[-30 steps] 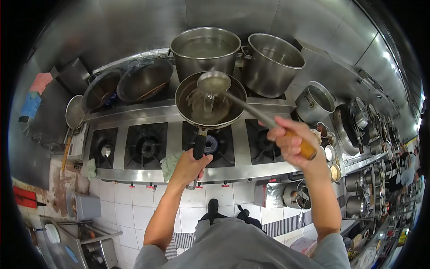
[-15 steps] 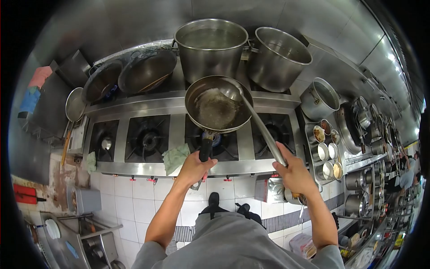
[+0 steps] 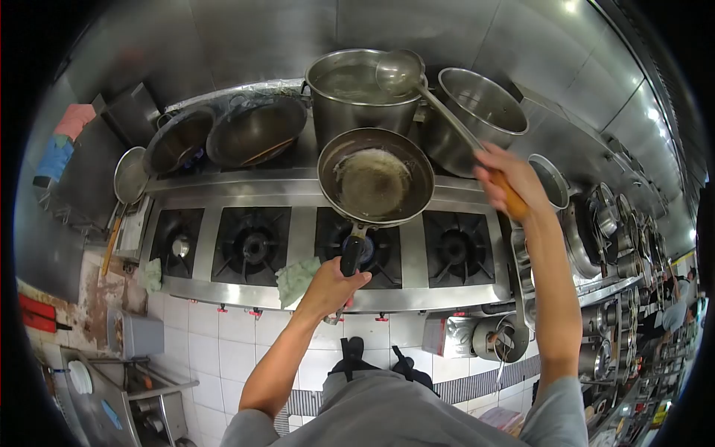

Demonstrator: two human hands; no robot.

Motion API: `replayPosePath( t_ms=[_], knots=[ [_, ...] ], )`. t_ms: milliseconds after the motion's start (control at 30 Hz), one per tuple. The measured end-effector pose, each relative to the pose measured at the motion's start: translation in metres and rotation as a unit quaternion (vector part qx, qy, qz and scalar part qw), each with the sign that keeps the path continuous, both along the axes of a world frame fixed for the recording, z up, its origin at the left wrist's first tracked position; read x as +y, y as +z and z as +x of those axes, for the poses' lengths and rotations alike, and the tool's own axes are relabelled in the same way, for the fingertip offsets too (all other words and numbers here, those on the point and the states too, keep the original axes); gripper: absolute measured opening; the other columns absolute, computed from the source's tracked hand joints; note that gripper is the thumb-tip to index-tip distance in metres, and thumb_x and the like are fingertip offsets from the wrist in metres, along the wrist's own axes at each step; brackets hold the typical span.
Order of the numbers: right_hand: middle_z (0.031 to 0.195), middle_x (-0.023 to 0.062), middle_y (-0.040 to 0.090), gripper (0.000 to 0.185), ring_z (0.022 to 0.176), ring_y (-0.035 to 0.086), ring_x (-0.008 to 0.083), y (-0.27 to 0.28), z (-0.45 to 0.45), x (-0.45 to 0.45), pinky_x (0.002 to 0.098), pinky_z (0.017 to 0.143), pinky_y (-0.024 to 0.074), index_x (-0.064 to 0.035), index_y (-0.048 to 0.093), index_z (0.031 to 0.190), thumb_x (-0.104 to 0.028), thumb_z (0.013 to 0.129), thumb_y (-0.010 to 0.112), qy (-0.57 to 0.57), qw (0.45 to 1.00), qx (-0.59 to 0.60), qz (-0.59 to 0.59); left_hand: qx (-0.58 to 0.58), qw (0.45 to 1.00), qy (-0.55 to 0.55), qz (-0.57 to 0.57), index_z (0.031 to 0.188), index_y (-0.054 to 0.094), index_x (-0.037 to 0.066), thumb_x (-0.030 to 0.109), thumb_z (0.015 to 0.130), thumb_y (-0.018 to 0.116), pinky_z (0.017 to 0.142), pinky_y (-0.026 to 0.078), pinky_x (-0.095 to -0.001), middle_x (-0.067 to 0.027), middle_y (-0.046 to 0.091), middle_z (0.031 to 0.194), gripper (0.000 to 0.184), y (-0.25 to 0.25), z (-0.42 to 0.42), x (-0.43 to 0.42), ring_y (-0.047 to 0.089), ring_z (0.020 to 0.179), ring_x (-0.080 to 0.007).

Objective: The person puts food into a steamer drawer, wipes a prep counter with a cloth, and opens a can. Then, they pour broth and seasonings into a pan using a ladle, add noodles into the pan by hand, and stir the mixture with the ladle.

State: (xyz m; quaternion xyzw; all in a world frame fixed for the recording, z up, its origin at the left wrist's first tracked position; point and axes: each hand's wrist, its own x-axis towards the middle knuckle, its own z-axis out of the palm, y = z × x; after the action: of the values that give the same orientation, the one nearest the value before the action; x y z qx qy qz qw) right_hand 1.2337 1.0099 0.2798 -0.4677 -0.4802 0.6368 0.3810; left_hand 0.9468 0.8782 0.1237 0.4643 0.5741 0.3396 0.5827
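Observation:
My left hand (image 3: 333,287) is closed round the black handle of a frying pan (image 3: 423,171). The pan hangs over the rear edge of the stove, just in front of a tall stockpot (image 3: 357,119), and a pale residue coats its bottom. Below it a blue flame shows on the burner (image 3: 331,257). My right hand (image 3: 514,179) grips the wooden handle of a ladle (image 3: 398,72), its fingers slightly blurred. The ladle's bowl is raised over the right rim of that stockpot, which holds clear liquid. I cannot tell whether the ladle contains anything.
Another large pot (image 3: 477,104) stands right of the stockpot, and two dark woks (image 3: 257,134) sit to the left. A green cloth (image 3: 296,281) lies on the stove's front edge. A strainer (image 3: 130,175) leans at the left. A person (image 3: 674,313) is far off at the right.
My right hand has lifted the ladle out of the pan, up and back to the stockpot. The pan stays in my left hand, its contents now paler. The view has shifted slightly.

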Motion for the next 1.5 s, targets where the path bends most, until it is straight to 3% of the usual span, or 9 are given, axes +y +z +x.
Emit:
replayPosePath(
  t_ms=[100, 200, 300, 367, 500, 633, 933, 1133, 1500],
  knots=[
    [0.063, 0.0034, 0.052, 0.049, 0.039, 0.047, 0.0115, -0.010, -0.037, 0.064, 0.0276, 0.034, 0.0370, -0.0011, 0.047, 0.132, -0.016, 0.088, 0.062, 0.014, 0.954, -0.273, 0.121, 0.028, 1.000, -0.007, -0.007, 0.083, 0.050, 0.005, 0.023, 0.084, 0.070, 0.043, 0.037, -0.0257, -0.0001, 0.050, 0.052, 0.026, -0.002, -0.002, 0.002, 0.047, 0.041, -0.0094],
    [0.060, 0.0031, 0.052, 0.018, 0.040, 0.049, 0.0137, -0.022, -0.061, 0.110, 0.0292, 0.039, 0.0401, 0.0039, 0.058, 0.096, -0.011, 0.086, 0.060, 0.021, 0.882, -0.411, 0.229, 0.013, 1.000, -0.006, -0.002, 0.082, 0.051, 0.005, 0.024, 0.083, 0.070, 0.043, 0.037, -0.0267, -0.0008, 0.050, 0.051, 0.027, -0.009, -0.002, 0.001, 0.048, 0.041, -0.0098],
    [0.062, 0.0046, 0.053, 0.013, 0.043, 0.050, 0.0127, -0.012, -0.076, 0.132, 0.0258, 0.042, 0.0420, 0.0034, 0.055, 0.085, -0.008, 0.086, 0.060, 0.052, 0.917, -0.383, 0.104, 0.024, 1.000, 0.008, -0.003, 0.080, 0.051, 0.004, 0.015, 0.083, 0.070, 0.038, 0.035, -0.0256, 0.0000, 0.051, 0.054, 0.023, -0.010, -0.001, -0.001, 0.047, 0.039, -0.0086],
    [0.064, 0.0061, 0.053, 0.015, 0.047, 0.051, 0.0118, -0.003, -0.076, 0.144, 0.0224, 0.043, 0.0422, -0.0003, 0.050, 0.077, -0.007, 0.086, 0.060, -0.022, 0.992, -0.073, -0.097, 0.020, 1.000, 0.011, 0.005, 0.080, 0.051, 0.004, 0.015, 0.083, 0.070, 0.038, 0.035, -0.0257, 0.0000, 0.051, 0.054, 0.023, -0.013, -0.001, -0.001, 0.047, 0.040, -0.0086],
    [0.073, 0.0066, 0.049, 0.016, 0.049, 0.050, 0.0100, -0.005, -0.051, 0.169, 0.0197, 0.042, 0.0436, 0.0003, 0.043, 0.082, -0.008, 0.092, 0.052, 0.034, 0.876, 0.344, -0.335, 0.001, 1.000, 0.025, 0.008, 0.080, 0.051, 0.003, 0.016, 0.082, 0.071, 0.039, 0.035, -0.0254, 0.0005, 0.050, 0.053, 0.023, -0.005, 0.002, -0.002, 0.047, 0.040, -0.0087],
    [0.077, 0.0068, 0.048, 0.015, 0.050, 0.051, 0.0104, -0.011, -0.046, 0.146, 0.0205, 0.042, 0.0444, -0.0005, 0.041, 0.084, -0.009, 0.096, 0.046, 0.031, 0.838, 0.434, -0.329, 0.032, 0.999, 0.008, 0.011, 0.084, 0.052, 0.003, 0.022, 0.082, 0.071, 0.043, 0.038, -0.0263, -0.0008, 0.051, 0.054, 0.027, -0.007, 0.002, 0.002, 0.048, 0.041, -0.0099],
    [0.080, 0.0066, 0.047, 0.032, 0.051, 0.050, 0.0078, 0.004, -0.013, 0.038, 0.0205, 0.039, 0.0397, 0.0139, 0.036, 0.112, -0.013, 0.100, 0.047, 0.109, 0.841, 0.474, -0.238, 0.025, 1.000, 0.003, 0.015, 0.079, 0.053, 0.002, 0.021, 0.083, 0.070, 0.044, 0.038, -0.0270, -0.0013, 0.052, 0.055, 0.026, 0.008, 0.008, 0.009, 0.050, 0.042, -0.0108],
    [0.081, 0.0081, 0.048, 0.033, 0.044, 0.050, 0.0094, -0.012, 0.016, -0.054, 0.0248, 0.032, 0.0400, 0.0068, 0.039, 0.117, -0.023, 0.103, 0.041, 0.105, 0.817, 0.491, -0.282, 0.013, 0.999, 0.028, 0.016, 0.077, 0.049, 0.007, 0.018, 0.084, 0.069, 0.040, 0.036, -0.0255, 0.0012, 0.048, 0.054, 0.024, 0.009, 0.013, 0.009, 0.044, 0.039, -0.0086],
    [0.069, 0.0056, 0.052, 0.042, 0.035, 0.042, 0.0117, -0.096, 0.025, -0.185, 0.0259, 0.031, 0.0341, -0.0027, 0.041, 0.136, -0.016, 0.097, 0.051, -0.013, 0.944, 0.182, -0.275, -0.015, 0.999, 0.008, -0.038, 0.078, 0.051, 0.003, 0.013, 0.083, 0.070, 0.037, 0.034, -0.0257, 0.0001, 0.048, 0.055, 0.022, -0.024, 0.010, -0.048, 0.044, 0.038, -0.0085]
  ],
)
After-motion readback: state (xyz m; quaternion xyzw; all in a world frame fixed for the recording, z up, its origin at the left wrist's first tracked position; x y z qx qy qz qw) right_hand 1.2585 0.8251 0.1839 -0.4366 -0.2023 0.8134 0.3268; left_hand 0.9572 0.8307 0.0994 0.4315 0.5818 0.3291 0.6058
